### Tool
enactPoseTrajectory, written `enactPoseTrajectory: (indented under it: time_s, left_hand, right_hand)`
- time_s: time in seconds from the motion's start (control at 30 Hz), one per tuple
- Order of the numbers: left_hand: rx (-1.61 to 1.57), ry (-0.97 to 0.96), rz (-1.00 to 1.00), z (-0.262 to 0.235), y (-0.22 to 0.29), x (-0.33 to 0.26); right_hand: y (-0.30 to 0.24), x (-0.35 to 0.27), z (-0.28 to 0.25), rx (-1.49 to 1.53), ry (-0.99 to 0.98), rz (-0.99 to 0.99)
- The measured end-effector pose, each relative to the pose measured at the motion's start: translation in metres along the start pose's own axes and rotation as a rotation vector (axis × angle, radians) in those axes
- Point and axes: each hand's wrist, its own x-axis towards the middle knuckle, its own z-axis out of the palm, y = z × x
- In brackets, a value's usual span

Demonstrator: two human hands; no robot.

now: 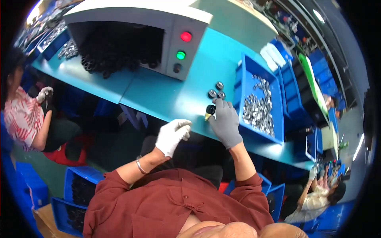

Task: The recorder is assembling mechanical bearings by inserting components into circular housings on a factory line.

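Note:
My right hand [225,123], in a grey glove, is at the table's front edge with its fingers closed round a small black cylindrical part [210,109] with a hollow end. A small yellowish piece [207,116] shows just below that part; I cannot tell what it is. Just beyond my fingers, three short black ring-shaped parts [219,85] with shiny centres sit together on the blue-green tabletop [180,99]. My left hand [173,137], in a white glove, hovers before the table edge with its fingers curled in; anything inside them is hidden.
Right of my right hand stands a blue bin [258,137] of small shiny metal parts. A grey machine [178,27] with red and green buttons has a heap of black rings [115,51] in its opening. Co-workers sit at left [25,115] and right [317,198].

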Motion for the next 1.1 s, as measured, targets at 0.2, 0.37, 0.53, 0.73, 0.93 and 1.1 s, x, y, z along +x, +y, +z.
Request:
enactPoseTrajectory:
  time_s: [0.2,0.37,0.53,0.73,0.93,1.1]
  left_hand:
    - [0.537,0.238,0.504,-0.083,0.074,0.075]
    - [1.162,0.473,0.850,-0.106,0.136,0.220]
    - [1.694,0.146,0.703,-0.098,0.178,0.299]
    - [1.667,-0.093,0.833,-0.100,0.145,0.336]
    - [1.592,-0.238,0.838,-0.151,0.144,0.343]
    - [1.547,-0.258,0.852,-0.161,0.130,0.353]
  right_hand:
    - [0.027,0.054,0.025,-0.246,-0.308,-0.014]
    - [0.024,0.072,0.012,-0.296,-0.376,0.111]
    - [0.032,0.060,-0.039,-0.184,-0.146,-0.004]
    - [0.109,0.032,-0.080,-0.173,-0.085,0.260]
    - [0.160,0.018,-0.077,-0.034,-0.117,0.405]
    - [0.195,0.012,-0.070,0.031,-0.128,0.522]
